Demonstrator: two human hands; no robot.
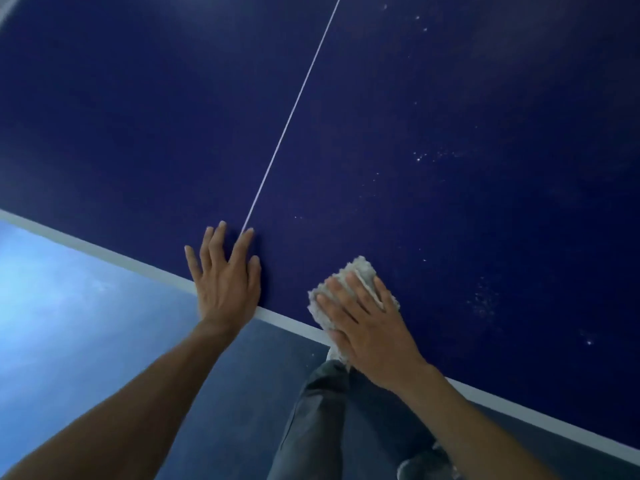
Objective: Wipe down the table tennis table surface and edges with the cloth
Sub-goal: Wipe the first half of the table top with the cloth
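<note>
The dark blue table tennis table (381, 133) fills most of the head view, with a thin white centre line (294, 109) running up from the near edge. My left hand (225, 275) lies flat on the surface, fingers spread, beside the foot of that line. My right hand (367, 323) presses a crumpled pale grey cloth (360, 271) flat against the table just inside the white near edge (291, 322). Part of the cloth hangs over the edge below my palm.
White specks and dusty smudges (485, 299) dot the table to the right of the cloth. Below the near edge is a blue floor (86, 306) with a bright reflection. My legs in grey trousers (332, 420) stand close against the table edge.
</note>
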